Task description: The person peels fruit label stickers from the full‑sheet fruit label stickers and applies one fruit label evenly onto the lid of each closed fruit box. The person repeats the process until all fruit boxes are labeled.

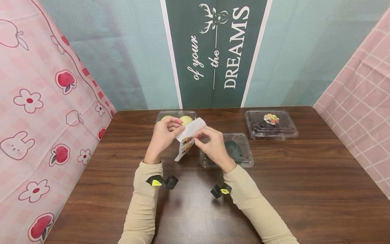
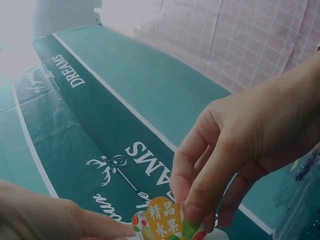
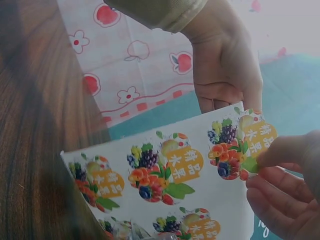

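Note:
A white sheet of fruit stickers (image 3: pixel 150 172) is held up between both hands, over the table and in front of the boxes. My left hand (image 1: pixel 163 137) grips the sheet by its edge, and in the right wrist view its fingertips are partly hidden behind the sheet. Between thumb and finger, my right hand (image 1: pixel 211 144) pinches a sticker (image 3: pixel 242 145) at the sheet's edge. That sticker has fruit pictures and yellow lettering, and part of it stands out past the paper. Several more stickers show on the sheet.
Behind the left hand stands a clear box (image 1: pixel 192 113) with pale green round fruit. Another clear plastic box (image 1: pixel 248 157), with a dark rounded shape inside, is near the right hand. At back right, a lidded box (image 1: pixel 286 127) of dark fruit bears a sticker. Cloths surround the wooden table (image 1: pixel 304 189).

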The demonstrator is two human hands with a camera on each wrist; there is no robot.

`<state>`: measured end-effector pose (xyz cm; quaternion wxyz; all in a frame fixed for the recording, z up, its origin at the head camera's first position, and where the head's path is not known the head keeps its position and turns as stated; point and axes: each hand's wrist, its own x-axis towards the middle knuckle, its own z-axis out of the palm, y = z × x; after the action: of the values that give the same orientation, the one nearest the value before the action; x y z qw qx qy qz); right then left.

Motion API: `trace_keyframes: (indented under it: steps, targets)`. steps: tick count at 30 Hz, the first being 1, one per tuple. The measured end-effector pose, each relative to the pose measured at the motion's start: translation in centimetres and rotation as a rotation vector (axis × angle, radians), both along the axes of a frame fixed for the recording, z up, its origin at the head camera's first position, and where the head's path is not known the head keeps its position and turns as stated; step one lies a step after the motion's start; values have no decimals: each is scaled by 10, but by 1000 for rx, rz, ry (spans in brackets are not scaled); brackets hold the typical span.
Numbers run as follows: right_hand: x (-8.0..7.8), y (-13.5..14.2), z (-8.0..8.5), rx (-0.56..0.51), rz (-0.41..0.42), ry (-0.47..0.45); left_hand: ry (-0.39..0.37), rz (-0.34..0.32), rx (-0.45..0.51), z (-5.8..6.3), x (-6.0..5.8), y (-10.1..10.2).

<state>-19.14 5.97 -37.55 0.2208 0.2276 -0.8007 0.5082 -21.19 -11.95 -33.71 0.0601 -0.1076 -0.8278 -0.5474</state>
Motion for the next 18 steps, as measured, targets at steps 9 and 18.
trace_keyframes:
  steps: [9, 18]
  targets:
    - [-1, 2, 1, -8, -57, 0, -60, -68, -42, 3, 1, -4]
    - [-1, 2, 2, -26, -90, 12, -81, -138, -89, 7, 7, -9]
